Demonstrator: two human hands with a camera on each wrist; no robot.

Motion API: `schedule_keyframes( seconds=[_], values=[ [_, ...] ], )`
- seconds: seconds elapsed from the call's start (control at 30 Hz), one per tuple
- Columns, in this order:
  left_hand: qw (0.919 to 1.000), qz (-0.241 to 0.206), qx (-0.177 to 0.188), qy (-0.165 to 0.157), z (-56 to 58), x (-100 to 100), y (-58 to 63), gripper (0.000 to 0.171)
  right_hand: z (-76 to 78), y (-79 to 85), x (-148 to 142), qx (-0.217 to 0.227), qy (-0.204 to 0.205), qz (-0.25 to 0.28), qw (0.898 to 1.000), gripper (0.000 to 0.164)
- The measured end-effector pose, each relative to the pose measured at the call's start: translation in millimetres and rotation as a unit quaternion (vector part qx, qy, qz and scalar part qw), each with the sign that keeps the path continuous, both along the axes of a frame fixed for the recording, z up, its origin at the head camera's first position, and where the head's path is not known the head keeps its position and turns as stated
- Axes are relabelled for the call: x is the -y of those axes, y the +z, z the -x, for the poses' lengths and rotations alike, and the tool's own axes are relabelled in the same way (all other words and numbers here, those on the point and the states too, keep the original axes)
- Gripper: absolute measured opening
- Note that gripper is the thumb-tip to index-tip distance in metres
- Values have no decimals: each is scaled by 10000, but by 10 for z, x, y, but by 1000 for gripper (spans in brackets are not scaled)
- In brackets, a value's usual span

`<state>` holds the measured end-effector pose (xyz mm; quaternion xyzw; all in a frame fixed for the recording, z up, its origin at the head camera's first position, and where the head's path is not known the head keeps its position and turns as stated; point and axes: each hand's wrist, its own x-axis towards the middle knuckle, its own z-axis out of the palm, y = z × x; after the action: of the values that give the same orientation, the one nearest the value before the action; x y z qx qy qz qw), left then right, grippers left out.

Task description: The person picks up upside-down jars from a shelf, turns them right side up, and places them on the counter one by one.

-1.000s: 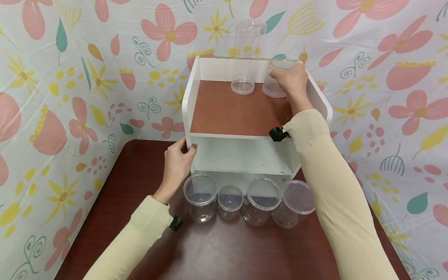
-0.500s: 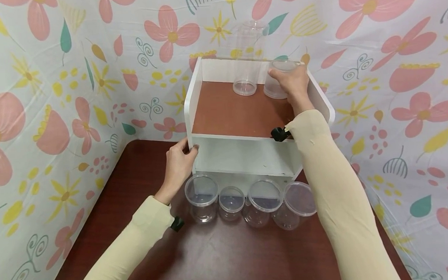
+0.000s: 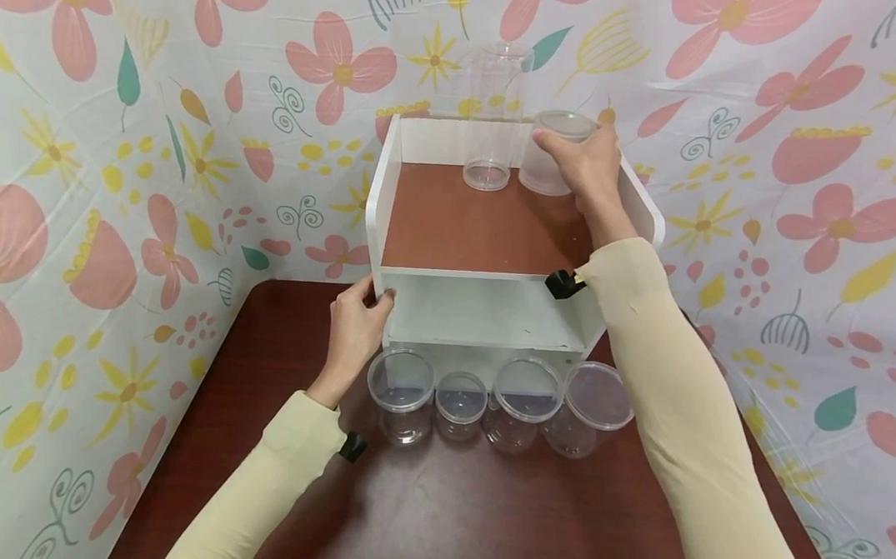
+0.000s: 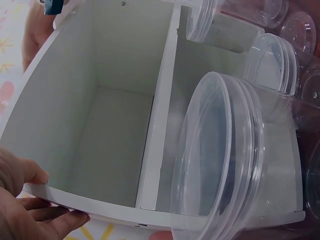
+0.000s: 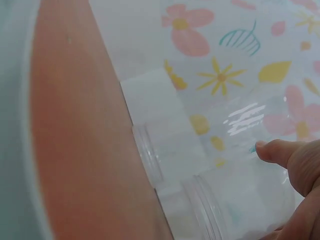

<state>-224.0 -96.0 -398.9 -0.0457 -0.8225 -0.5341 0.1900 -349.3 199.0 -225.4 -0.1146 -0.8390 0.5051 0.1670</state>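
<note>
On the brown top board (image 3: 468,228) of a small white shelf unit (image 3: 485,272), my right hand (image 3: 592,169) grips a clear, lidded plastic jar (image 3: 543,178) near its top. Its base is close over the board at the back right. Just left of it stands a taller clear jar (image 3: 487,173). In the right wrist view, the thumb (image 5: 272,150) lies along the held jar (image 5: 245,202). My left hand (image 3: 356,329) holds the unit's left side panel, thumb at the front edge and fingers (image 4: 65,220) around the outside.
Several clear lidded jars stand in a row before the unit, from a left jar (image 3: 404,390) to a right jar (image 3: 597,396). The unit's middle compartment (image 3: 487,307) faces me. Dark red tabletop (image 3: 428,514) lies in front; flowered cloth (image 3: 223,114) surrounds the back and sides.
The held jar has shifted slightly up and left, while my right wrist has come a little back toward me. The left hand keeps its hold on the panel.
</note>
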Motion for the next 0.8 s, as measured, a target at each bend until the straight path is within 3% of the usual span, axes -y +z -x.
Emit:
schedule_keyframes(
  seconds=[0.57, 0.8],
  values=[
    [10000, 40, -37, -15, 4, 14, -10, 22, -582, 85, 2, -508, 794, 162, 9954, 91],
    [10000, 39, -24, -29, -1, 8, -12, 25, -818, 104, -35, -719, 1138, 245, 9906, 80]
  ],
)
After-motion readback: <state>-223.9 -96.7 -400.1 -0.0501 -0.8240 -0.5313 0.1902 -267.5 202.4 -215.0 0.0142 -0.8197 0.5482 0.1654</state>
